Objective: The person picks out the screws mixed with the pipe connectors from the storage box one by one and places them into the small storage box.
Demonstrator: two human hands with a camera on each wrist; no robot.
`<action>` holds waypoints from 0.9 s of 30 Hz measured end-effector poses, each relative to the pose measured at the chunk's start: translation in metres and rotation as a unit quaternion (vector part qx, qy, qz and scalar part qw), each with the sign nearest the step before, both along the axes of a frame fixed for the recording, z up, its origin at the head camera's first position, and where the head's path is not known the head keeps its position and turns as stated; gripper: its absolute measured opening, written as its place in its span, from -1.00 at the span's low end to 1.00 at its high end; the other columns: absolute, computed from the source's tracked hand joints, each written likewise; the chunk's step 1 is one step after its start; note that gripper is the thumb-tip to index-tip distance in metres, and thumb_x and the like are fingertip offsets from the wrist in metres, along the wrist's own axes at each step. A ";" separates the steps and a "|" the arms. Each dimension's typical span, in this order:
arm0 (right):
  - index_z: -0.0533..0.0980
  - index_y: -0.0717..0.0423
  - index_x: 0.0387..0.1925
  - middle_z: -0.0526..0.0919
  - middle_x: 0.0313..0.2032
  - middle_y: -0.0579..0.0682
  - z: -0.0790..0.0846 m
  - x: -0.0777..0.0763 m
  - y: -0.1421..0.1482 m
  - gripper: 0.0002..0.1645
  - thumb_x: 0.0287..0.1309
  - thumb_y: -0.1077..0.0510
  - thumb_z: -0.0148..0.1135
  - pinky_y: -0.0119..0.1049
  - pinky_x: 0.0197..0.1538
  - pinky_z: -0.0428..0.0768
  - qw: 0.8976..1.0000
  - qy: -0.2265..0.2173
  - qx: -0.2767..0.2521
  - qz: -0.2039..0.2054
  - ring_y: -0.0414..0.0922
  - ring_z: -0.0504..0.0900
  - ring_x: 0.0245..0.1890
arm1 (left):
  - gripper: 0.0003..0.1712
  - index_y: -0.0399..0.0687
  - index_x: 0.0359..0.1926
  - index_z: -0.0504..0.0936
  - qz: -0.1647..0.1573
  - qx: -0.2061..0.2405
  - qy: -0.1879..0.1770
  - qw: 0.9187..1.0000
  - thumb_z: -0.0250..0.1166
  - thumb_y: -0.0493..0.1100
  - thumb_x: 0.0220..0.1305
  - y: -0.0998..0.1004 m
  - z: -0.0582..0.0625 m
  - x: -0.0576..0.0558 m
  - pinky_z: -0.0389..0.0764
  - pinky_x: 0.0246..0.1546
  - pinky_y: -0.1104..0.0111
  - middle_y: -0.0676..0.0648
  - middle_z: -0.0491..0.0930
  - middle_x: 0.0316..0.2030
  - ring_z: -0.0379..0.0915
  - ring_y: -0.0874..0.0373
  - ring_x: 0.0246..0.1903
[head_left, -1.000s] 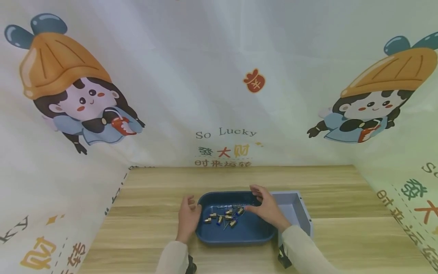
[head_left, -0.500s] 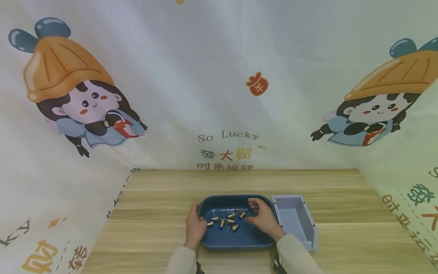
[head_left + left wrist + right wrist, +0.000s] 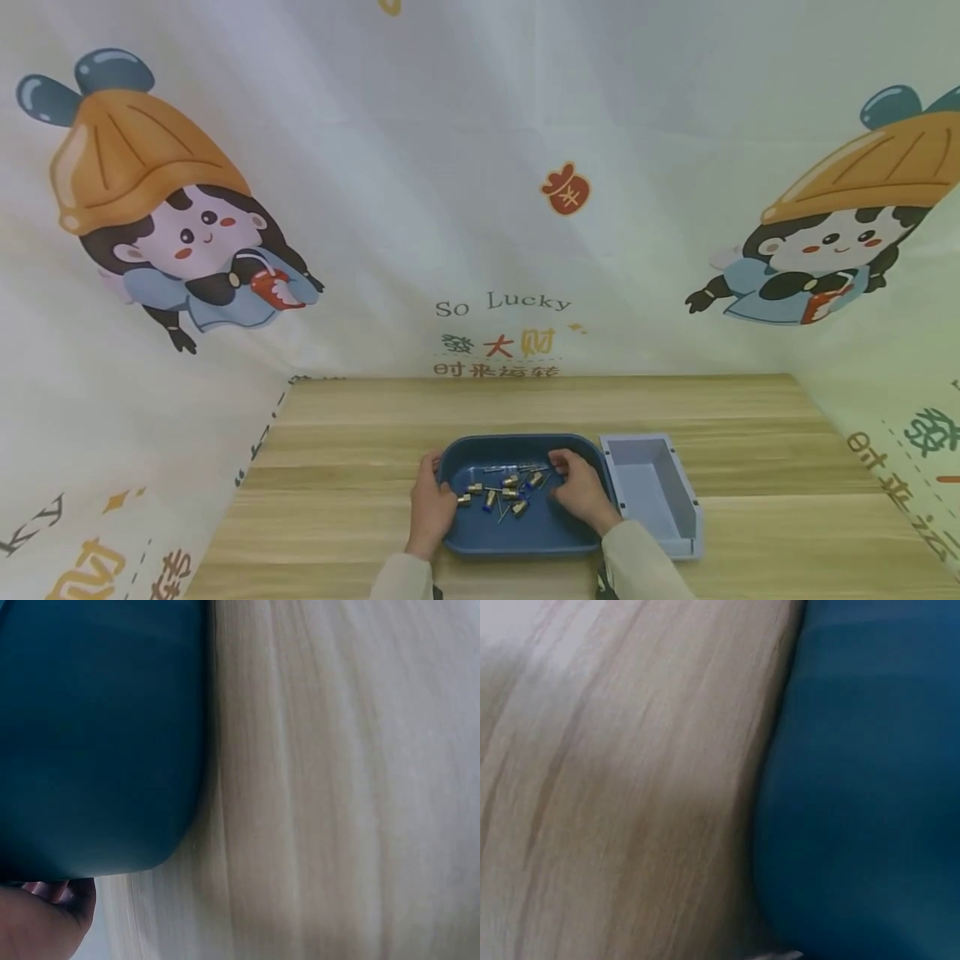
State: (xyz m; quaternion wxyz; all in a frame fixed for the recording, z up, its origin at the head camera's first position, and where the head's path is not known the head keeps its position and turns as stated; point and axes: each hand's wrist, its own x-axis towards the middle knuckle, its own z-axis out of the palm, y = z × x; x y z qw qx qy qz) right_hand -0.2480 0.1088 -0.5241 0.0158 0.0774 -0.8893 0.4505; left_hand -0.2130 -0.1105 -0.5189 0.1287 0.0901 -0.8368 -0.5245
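Note:
A dark blue tray (image 3: pixel 525 533) with rounded corners stands on the table in the head view. Several brass fittings (image 3: pixel 512 493), some with blue ends, lie loosely inside it among thin metal pins. At the tray's left side my left hand (image 3: pixel 432 508) grips the rim, thumb inside and fingers outside. In the left wrist view, part of that hand sits at the tray's dark outer wall (image 3: pixel 105 735). My right hand (image 3: pixel 585 492) reaches over the right side, fingers bent loosely and thumb apart beside the fittings. In the right wrist view the tray wall (image 3: pixel 870 787) fills the right.
A pale grey-blue bin (image 3: pixel 652 487) stands directly right of the tray. Underneath is a wood-grain table (image 3: pixel 337 467), and a printed curtain (image 3: pixel 495 167) rises behind its back edge and at both sides.
My left hand has closed in from beside the tray to grip its rim. My right hand has drawn down and back slightly, its fingers bending more. The grey-blue bin is now less covered.

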 end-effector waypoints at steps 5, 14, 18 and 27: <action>0.50 0.44 -0.10 0.63 -0.20 0.23 -0.001 -0.002 0.000 -0.37 -0.44 0.55 0.25 -0.08 -0.05 0.59 1.000 -0.005 0.009 -0.007 0.07 0.61 -0.19 | -0.44 -0.37 0.14 0.34 0.005 0.000 -0.003 1.000 -0.02 -0.59 0.04 0.002 0.001 0.000 0.40 0.12 -0.14 -0.45 0.47 0.06 0.39 -0.38 0.09; 0.60 0.30 -0.37 0.61 -0.52 -0.03 -0.008 -0.003 -0.004 -0.58 -0.48 0.53 0.18 -0.39 -0.39 0.48 0.998 0.027 0.042 -0.028 -0.24 0.49 -0.48 | -0.44 -0.35 0.17 0.33 0.008 0.002 -0.009 1.000 -0.04 -0.57 0.07 0.002 -0.001 0.003 0.38 0.13 -0.16 -0.45 0.46 0.09 0.37 -0.39 0.11; 0.58 0.23 -0.49 0.60 -0.60 -0.07 -0.012 -0.002 -0.005 -0.69 -0.44 0.53 0.21 -0.41 -0.45 0.47 0.998 0.040 0.042 -0.036 -0.28 0.49 -0.56 | -0.44 -0.36 0.17 0.32 0.011 -0.006 -0.007 1.000 -0.04 -0.58 0.08 0.002 -0.002 0.006 0.38 0.13 -0.16 -0.45 0.45 0.10 0.37 -0.40 0.11; 0.59 0.19 -0.63 0.61 -0.67 -0.05 -0.010 -0.002 -0.005 -0.84 -0.33 0.46 0.30 -0.43 -0.52 0.47 0.998 0.025 0.045 -0.027 -0.30 0.49 -0.63 | -0.44 -0.38 0.16 0.33 0.004 -0.016 0.017 1.000 -0.03 -0.59 0.07 0.005 0.000 0.004 0.44 0.07 -0.16 -0.46 0.48 0.06 0.41 -0.39 0.07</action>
